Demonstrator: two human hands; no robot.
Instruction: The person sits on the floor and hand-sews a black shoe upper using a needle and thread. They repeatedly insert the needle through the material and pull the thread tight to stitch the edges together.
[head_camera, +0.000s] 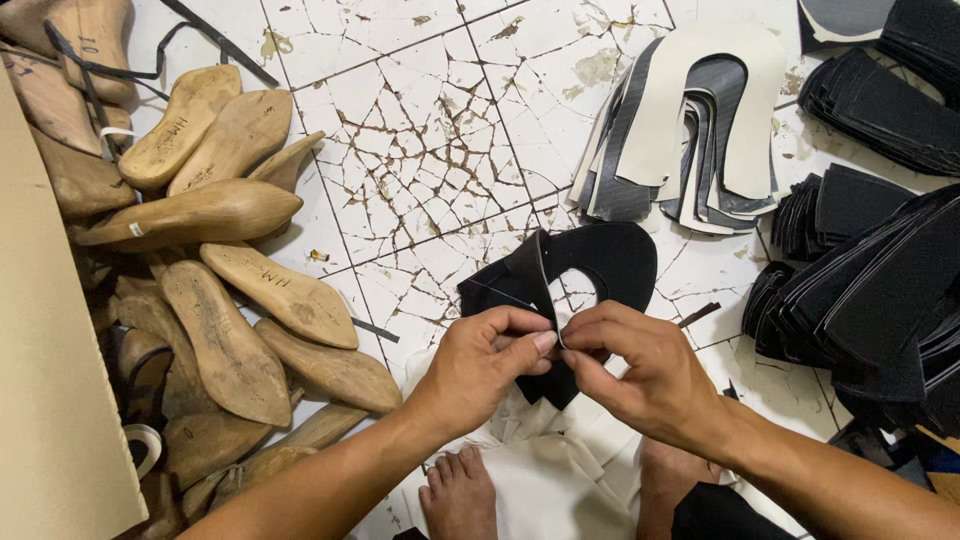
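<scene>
A black U-shaped shoe upper piece (610, 262) hangs in front of me over the cracked white tile floor (420, 150). My left hand (485, 362) pinches its folded left edge between thumb and fingers. My right hand (640, 368) grips the same piece just to the right, fingertips meeting those of the left hand. A thin pale edge of the piece shows between the two hands. My bare feet (462, 495) rest on white sheets (560, 470) below the hands.
A heap of wooden shoe lasts (220, 290) fills the left side beside a tan board (45, 380). A stack of white and grey U-shaped cut pieces (700, 120) lies at the upper right. Piles of black cut pieces (870, 290) cover the right edge.
</scene>
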